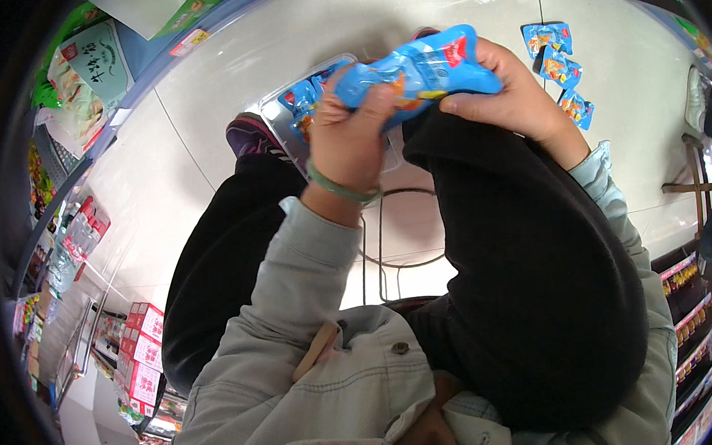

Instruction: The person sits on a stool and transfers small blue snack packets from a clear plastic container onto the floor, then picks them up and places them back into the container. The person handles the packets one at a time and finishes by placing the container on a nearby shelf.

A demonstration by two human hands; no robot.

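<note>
A glossy blue snack packet with a red patch and orange pictures is stretched between my hands above my knees. My left hand, a green bangle at its wrist, grips the packet's left end and is slightly blurred. Its right end is pinched between the thumb and fingers of my right hand. Behind my left hand, a clear plastic tray stands on the floor with several similar small blue packets inside. My left hand hides part of that tray.
Several blue packets lie in a column on the tiled floor at right. Shelves of bagged goods curve along the left. Red-and-white cartons are stacked at lower left. A wooden stool and another person's shoe are at far right.
</note>
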